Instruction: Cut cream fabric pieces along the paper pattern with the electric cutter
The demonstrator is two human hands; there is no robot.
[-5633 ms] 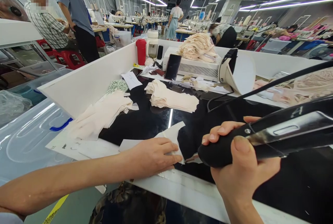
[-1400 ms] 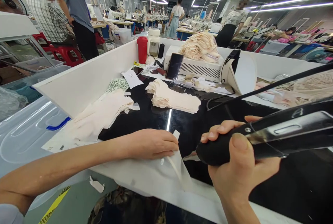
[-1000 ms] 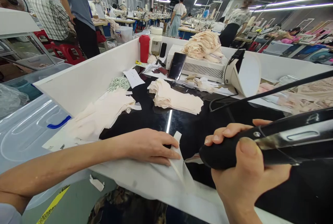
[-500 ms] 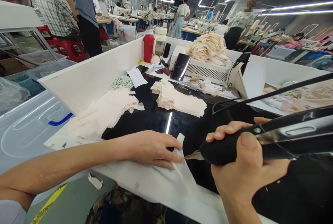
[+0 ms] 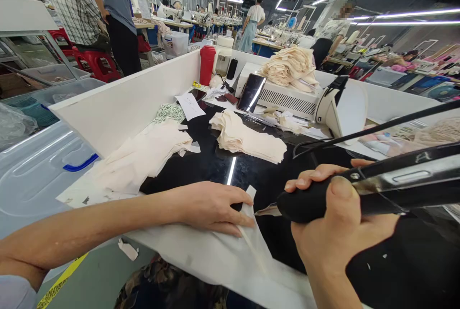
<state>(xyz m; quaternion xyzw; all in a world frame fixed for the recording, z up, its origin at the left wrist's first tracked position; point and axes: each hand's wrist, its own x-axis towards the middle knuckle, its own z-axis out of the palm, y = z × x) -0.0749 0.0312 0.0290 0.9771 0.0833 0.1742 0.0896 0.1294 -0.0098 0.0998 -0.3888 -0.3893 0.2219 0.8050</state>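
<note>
My left hand [image 5: 212,208] lies on the white cloth [image 5: 247,246] at the table's near edge, fingers stretched out and pressing a narrow flap near its pointed end. Wrapped in my right hand [image 5: 341,223] is a black handheld tool with a pointed metal tip [image 5: 268,210] and a silver panel along its body. The tip points left and sits right beside the flap and my left fingertips; whether it touches the cloth I cannot tell. A stack of cream fabric pieces [image 5: 247,136] rests beyond my hands, and another cream pile [image 5: 140,158] lies to the left.
White boards [image 5: 118,103] wall the black tabletop [image 5: 201,170]. At the back stand a red bottle [image 5: 207,65], a leaning phone [image 5: 251,92] and a white box [image 5: 287,100] with cloth on top. A dark cable [image 5: 388,124] crosses at right. Several people are beyond.
The view has shifted slightly. Both hands, the black tool and the white cloth keep nearly the same positions relative to each other.
</note>
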